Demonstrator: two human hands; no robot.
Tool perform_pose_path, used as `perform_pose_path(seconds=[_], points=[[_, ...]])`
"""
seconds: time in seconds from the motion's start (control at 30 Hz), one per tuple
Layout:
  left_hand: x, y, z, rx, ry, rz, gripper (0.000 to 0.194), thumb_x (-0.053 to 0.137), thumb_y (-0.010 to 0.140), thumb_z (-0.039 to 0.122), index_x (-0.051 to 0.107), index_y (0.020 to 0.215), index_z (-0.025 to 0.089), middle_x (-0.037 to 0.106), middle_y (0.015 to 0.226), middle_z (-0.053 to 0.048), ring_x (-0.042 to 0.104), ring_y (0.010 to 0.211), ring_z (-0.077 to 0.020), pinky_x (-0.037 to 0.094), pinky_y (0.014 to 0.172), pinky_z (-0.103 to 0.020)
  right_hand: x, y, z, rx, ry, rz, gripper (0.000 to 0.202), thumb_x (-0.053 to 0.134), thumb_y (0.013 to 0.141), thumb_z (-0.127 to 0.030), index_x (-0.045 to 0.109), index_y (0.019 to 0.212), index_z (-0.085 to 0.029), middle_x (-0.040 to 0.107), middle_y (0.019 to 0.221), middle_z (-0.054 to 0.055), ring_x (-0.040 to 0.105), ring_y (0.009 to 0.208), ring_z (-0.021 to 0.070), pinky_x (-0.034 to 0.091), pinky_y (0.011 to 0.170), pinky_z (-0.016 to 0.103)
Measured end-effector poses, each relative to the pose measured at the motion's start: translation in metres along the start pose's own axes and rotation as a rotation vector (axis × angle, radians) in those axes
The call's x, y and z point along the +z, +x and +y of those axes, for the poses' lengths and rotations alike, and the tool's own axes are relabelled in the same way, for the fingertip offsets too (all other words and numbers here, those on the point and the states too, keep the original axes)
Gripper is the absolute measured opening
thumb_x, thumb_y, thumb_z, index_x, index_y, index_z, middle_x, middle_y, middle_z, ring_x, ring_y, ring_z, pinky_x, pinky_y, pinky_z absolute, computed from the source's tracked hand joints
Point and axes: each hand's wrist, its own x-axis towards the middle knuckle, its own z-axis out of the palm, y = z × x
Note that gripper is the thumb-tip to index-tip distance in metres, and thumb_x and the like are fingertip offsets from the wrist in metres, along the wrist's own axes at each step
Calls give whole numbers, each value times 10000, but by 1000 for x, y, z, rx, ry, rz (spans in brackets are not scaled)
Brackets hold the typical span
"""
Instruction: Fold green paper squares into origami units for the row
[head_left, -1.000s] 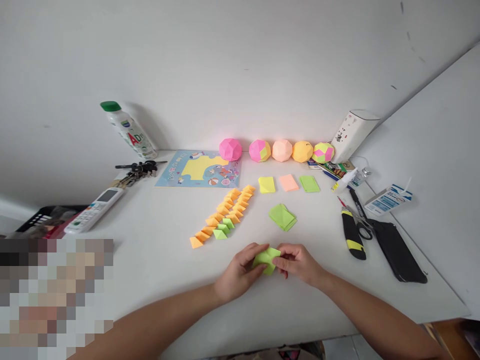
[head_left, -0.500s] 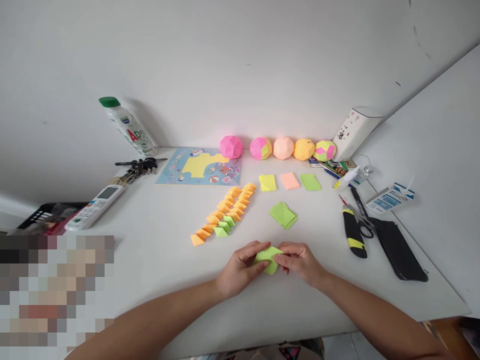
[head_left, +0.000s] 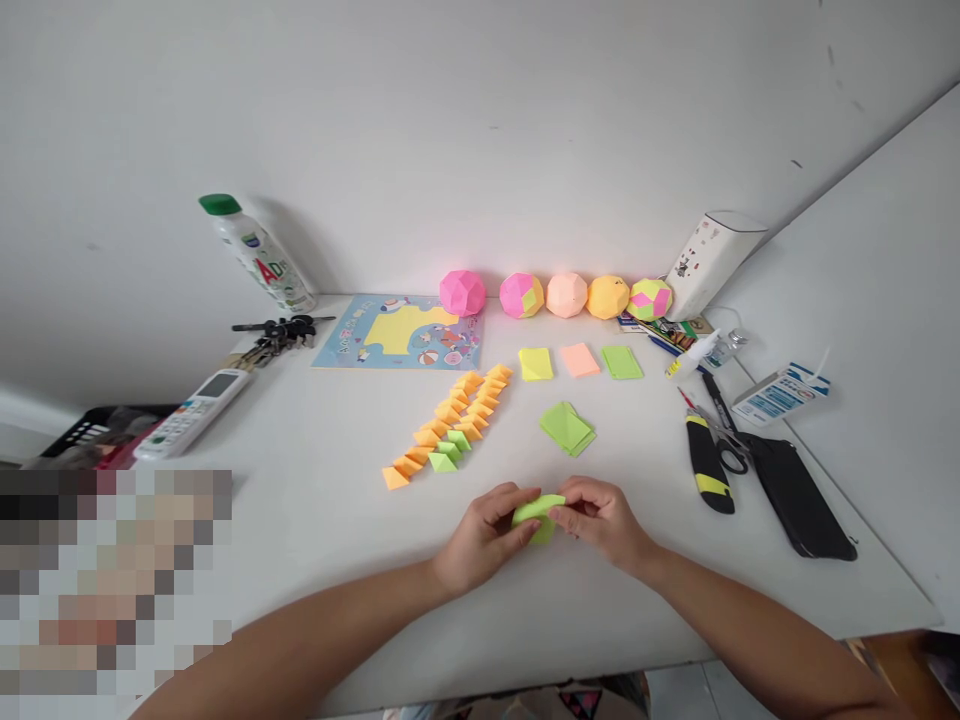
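Between my two hands, near the table's front, is a folded green paper (head_left: 538,508). My left hand (head_left: 484,535) grips its left side between thumb and fingers. The right corner is pinched by my right hand (head_left: 600,520). Just beyond lies a loose pile of green papers (head_left: 568,429). Folded orange pieces (head_left: 450,411) stand in two slanting rows to the left, with several folded green pieces (head_left: 444,459) at the near end of one row. Farther back are small stacks of yellow (head_left: 535,365), peach (head_left: 580,360) and green paper (head_left: 622,363).
Several paper balls (head_left: 566,295) line the wall beside a blue picture sheet (head_left: 345,335). At left are a bottle (head_left: 262,262), keys (head_left: 281,335) and a remote (head_left: 191,415). A cutter (head_left: 708,465), scissors (head_left: 731,455), glue bottle (head_left: 691,355) and black pouch (head_left: 802,497) lie right.
The green paper has tilted and bent between my fingers, so its lower part shows less. Both hands keep nearly the same place and hold.
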Motion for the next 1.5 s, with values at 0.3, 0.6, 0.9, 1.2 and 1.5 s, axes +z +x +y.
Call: perform_pose_path(seconds=[0.3,0.6,0.9,1.2,1.5], points=[[-7,3,15,-19,159,-110,303,508,847,361,669,1016,169,491,678,-14,443,603,-105,367,531,-207,1,0,1,42,103,33,270,721,690,-368,529,707,-180,510,692,-16,457,541,90,401,488,224],[-7,2,14,-56,137,-157,306,480,855,361,682,908,137,525,667,-20,442,593,-104,364,536,-207,-1,2,6,74,139,-10,231,709,706,-364,615,773,-164,552,647,-11,488,509,92,419,451,222],[-6,2,15,-58,143,-161,326,487,841,372,661,768,107,525,618,-17,434,554,-95,342,502,-204,0,-1,1,-37,73,-30,156,685,742,-311,617,737,-171,536,704,-2,486,538,95,430,484,233],[-7,2,14,-39,144,-175,294,486,843,329,647,736,107,506,597,-8,414,537,-87,326,489,-198,0,0,1,-18,91,-31,173,680,746,-326,610,750,-168,531,687,-8,488,523,86,451,476,219],[-7,2,13,-42,159,-182,298,477,849,307,630,706,95,483,581,-3,390,523,-81,308,479,-198,0,0,0,-34,103,-35,156,680,749,-297,613,733,-157,526,674,-13,488,516,79,438,470,208]])
